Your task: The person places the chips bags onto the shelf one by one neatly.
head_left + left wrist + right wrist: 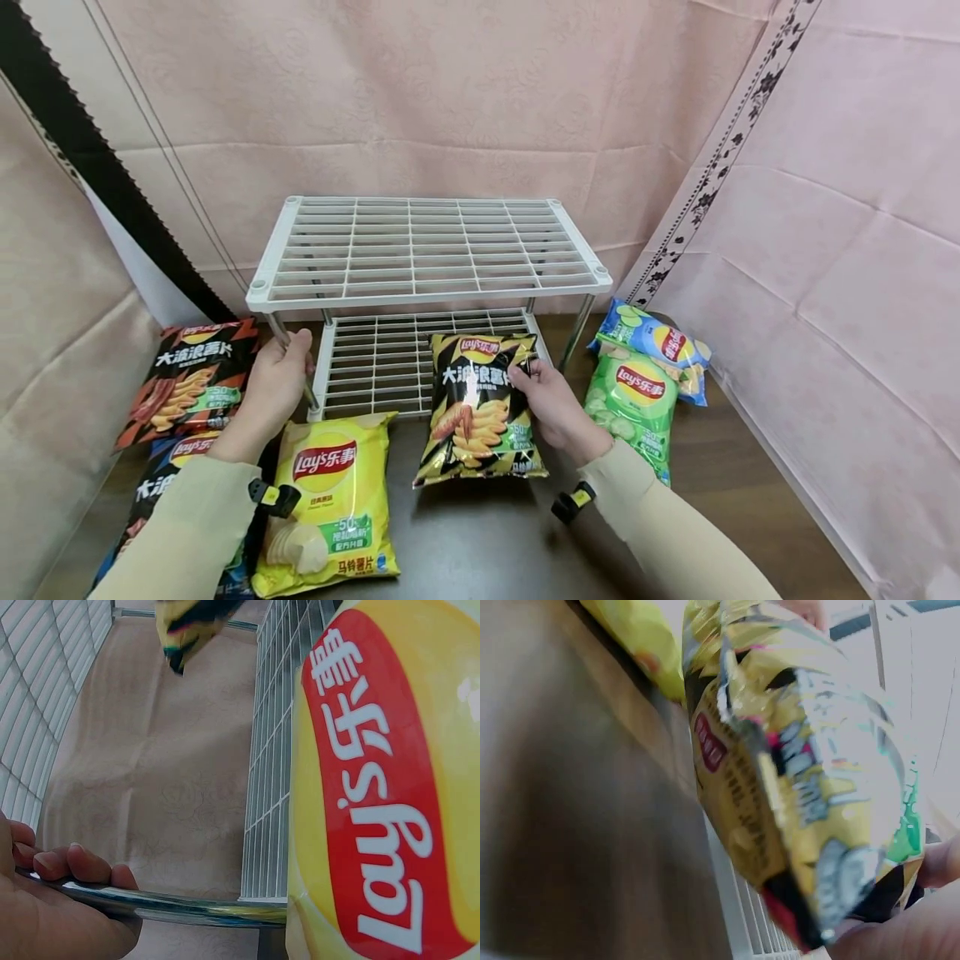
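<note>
My left hand (273, 383) curls around the front left metal post (187, 911) of a two-tier white wire rack (427, 298). In my right hand (553, 408) a black and gold Lay's chip bag (476, 417) is pinched by its right side. This bag stands nearly upright in front of the rack's lower shelf (322, 375), and its lower end looks raised off the table. A yellow Lay's bag (333, 500) lies just right of my left forearm, filling the right of the left wrist view. The right wrist view shows the gold chip bag's crimped bottom edge close up, blurred.
At the left lie a red and black chip bag (191, 379) and a blue and black one (153, 479), partly behind my left sleeve. A green bag (633, 408) and a blue bag (656, 342) overlap at the right. Pink cloth (420, 92) hangs behind the rack.
</note>
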### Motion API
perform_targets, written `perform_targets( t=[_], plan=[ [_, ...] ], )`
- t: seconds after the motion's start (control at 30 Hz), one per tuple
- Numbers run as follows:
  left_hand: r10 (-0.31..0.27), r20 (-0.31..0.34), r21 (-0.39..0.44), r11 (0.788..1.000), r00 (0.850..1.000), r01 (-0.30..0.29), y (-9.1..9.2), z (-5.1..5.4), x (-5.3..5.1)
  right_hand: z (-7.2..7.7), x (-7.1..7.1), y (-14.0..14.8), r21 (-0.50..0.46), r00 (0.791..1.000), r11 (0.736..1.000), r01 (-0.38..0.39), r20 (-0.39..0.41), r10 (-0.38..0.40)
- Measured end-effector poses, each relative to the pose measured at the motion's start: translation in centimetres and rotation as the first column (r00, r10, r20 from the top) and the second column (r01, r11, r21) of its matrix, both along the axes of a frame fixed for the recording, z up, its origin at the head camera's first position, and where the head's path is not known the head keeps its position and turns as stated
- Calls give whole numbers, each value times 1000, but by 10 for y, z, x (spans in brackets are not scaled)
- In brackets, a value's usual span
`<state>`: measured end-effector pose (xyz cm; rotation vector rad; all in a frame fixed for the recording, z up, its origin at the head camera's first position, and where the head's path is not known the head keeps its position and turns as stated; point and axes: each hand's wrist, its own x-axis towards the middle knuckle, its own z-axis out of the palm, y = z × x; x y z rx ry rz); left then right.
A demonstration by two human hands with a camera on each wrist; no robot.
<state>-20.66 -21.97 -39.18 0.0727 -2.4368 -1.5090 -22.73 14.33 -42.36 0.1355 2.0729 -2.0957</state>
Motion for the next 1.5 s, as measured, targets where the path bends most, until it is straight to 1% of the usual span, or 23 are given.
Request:
perform_targets(
  t=[0.13,0.27,0.4,0.6,0.67,0.73,0.83,0.9,1.0,1.07,1.2,1.27,1.37,1.43,1.5],
  plan=[
    [-9,-2,2,1000,1000,9,0,0,1,1,-23,-7,-20,1000,1000,10,3,-10],
    [-14,-1,7,1000,1000,14,1,0,0,2,-45,-16,-42,1000,999,-1,14,1],
    [-9,-2,9,1000,1000,9,0,1,0,0,-65,-25,-9,999,1000,0,37,0],
    [8,-15,16,1000,1000,-8,2,-2,-2,-9,-91,-30,20,999,1000,10,40,-11],
    [11,-16,16,1000,1000,-11,2,-3,-3,-15,-98,-30,43,999,999,19,49,-21],
    [14,-18,15,1000,1000,-13,2,-3,-4,-20,-101,-28,76,997,997,26,70,-31],
    [12,-19,13,1000,1000,-12,1,-4,-3,-24,-101,-27,118,994,993,30,103,-42],
    [11,-19,13,1000,1000,-11,1,-3,-3,-25,-97,-26,134,994,991,24,102,-38],
    [12,-15,17,1000,1000,-12,-1,-2,-2,-21,-88,-30,155,999,988,18,44,-25],
    [18,-10,21,1000,1000,-18,-1,-1,-1,-17,-79,-32,168,1000,986,15,11,-18],
    [24,-1,20,1000,1000,-24,0,0,0,-11,-62,-38,247,999,969,1,-33,8],
    [22,-5,20,1000,1000,-22,0,1,0,-10,-56,-41,329,998,944,-4,-52,23],
    [11,-5,18,1000,1000,-11,1,2,0,-11,-49,-45,419,995,908,-16,-83,56],
    [8,-3,21,1000,1000,-8,1,2,0,-13,-45,-48,486,992,873,-44,-81,94],
    [7,0,24,1000,1000,-7,0,1,0,-16,-44,-50,531,988,845,-73,-76,133]
  ],
)
